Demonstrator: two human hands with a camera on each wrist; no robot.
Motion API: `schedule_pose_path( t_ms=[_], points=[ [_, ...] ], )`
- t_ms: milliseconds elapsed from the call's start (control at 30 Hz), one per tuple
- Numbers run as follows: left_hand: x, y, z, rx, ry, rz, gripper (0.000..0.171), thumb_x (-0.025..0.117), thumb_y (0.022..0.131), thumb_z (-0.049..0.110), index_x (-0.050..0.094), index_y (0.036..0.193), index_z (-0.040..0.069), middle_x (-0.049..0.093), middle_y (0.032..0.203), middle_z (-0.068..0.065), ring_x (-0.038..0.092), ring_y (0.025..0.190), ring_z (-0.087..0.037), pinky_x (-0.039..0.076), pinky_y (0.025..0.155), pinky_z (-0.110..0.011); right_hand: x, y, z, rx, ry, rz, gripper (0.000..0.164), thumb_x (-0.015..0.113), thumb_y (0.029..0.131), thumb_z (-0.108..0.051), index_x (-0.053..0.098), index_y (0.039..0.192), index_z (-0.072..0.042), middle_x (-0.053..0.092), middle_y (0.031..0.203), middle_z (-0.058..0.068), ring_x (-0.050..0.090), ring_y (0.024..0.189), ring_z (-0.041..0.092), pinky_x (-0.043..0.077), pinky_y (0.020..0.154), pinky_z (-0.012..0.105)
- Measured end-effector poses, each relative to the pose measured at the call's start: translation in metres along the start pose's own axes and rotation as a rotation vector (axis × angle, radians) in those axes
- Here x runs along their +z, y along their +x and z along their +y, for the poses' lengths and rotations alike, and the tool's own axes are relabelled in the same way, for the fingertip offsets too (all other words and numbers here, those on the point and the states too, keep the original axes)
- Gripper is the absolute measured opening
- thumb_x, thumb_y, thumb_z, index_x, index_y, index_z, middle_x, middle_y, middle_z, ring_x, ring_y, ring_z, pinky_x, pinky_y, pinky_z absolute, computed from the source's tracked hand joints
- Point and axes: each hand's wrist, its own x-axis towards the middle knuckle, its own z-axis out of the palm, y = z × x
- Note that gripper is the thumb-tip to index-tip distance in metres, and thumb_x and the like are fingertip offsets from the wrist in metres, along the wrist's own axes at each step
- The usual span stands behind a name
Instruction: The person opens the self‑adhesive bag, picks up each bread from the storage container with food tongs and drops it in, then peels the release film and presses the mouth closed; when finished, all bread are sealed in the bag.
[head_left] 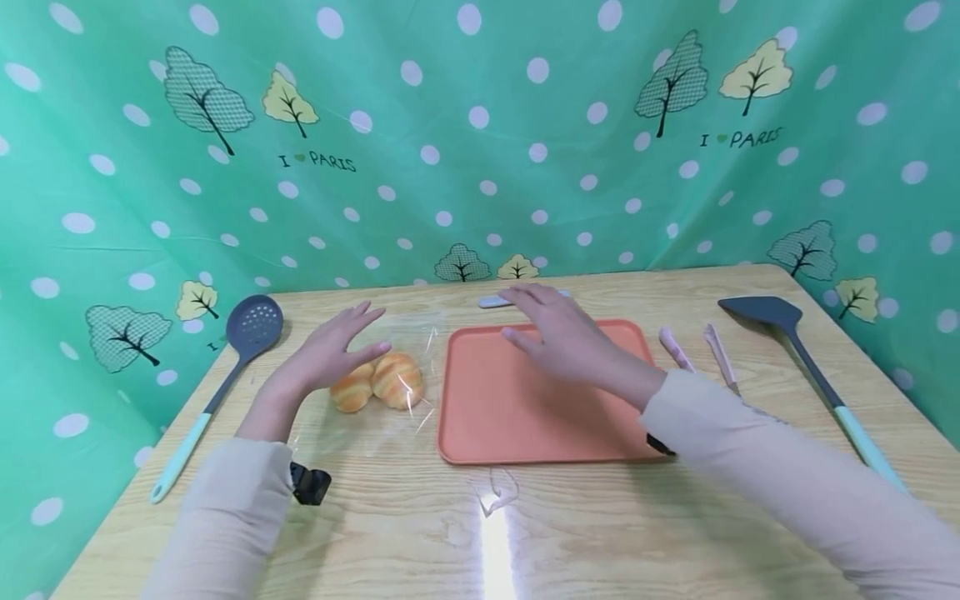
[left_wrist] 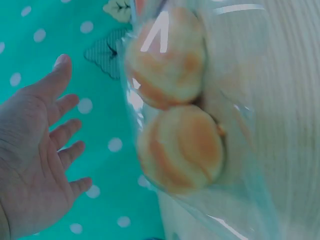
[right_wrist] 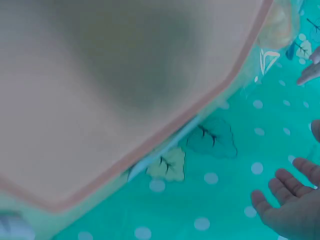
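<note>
My left hand hovers with extended fingers over the left side of a clear plastic bag and holds nothing. Inside the bag are two striped bread rolls, also plain in the left wrist view, where the left hand is spread beside them. Above a flat coral tray my right hand is raised, fingers straight and nothing held. The right wrist view has that hand apart from the tray. No bread lies on the visible part of the tray.
A slotted skimmer lies at the left, a dark turner at the right. Lilac-handled tongs rest right of the tray, partly behind my sleeve. A pale handle lies behind the tray. A polka-dot curtain borders the table.
</note>
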Motion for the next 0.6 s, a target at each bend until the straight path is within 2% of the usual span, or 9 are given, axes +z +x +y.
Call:
schedule_pose_path(
  t_ms=[100,267,433,600],
  points=[
    [-0.003,0.005,0.010,0.022,0.043,0.007,0.069,0.054,0.105,0.042,0.032,0.158,0.002,0.016,0.165,-0.026,0.012,0.151,-0.049,0.010,0.119,-0.066,-0.014,-0.006,0.008,0.008,-0.014,0.035,0.060,0.059,0.105,-0.032,0.039,0.157,-0.012,0.037,0.160,0.014,0.031,0.148,0.037,0.025,0.119,0.059],
    [-0.008,0.011,0.023,0.045,0.093,0.011,0.069,0.054,0.105,0.041,0.032,0.158,0.003,0.016,0.166,-0.025,0.014,0.151,-0.048,0.010,0.119,-0.066,-0.033,-0.018,0.025,0.023,-0.052,0.085,0.059,0.059,0.104,-0.030,0.040,0.156,-0.009,0.040,0.157,0.017,0.034,0.145,0.041,0.029,0.116,0.062],
    [-0.010,0.013,0.028,0.048,0.105,0.008,0.069,0.054,0.105,0.041,0.032,0.158,0.003,0.016,0.166,-0.024,0.014,0.151,-0.047,0.009,0.119,-0.067,-0.047,-0.032,0.041,0.032,-0.090,0.106,0.057,0.058,0.105,-0.028,0.041,0.154,-0.006,0.042,0.155,0.020,0.035,0.143,0.044,0.029,0.115,0.064],
    [-0.013,0.012,0.030,0.035,0.113,0.012,0.069,0.054,0.105,0.041,0.031,0.159,0.005,0.016,0.166,-0.024,0.014,0.151,-0.047,0.008,0.119,-0.066,-0.061,-0.046,0.052,0.050,-0.124,0.087,0.059,0.057,0.106,-0.032,0.040,0.155,-0.006,0.037,0.157,0.024,0.030,0.145,0.047,0.025,0.114,0.068]
  ],
)
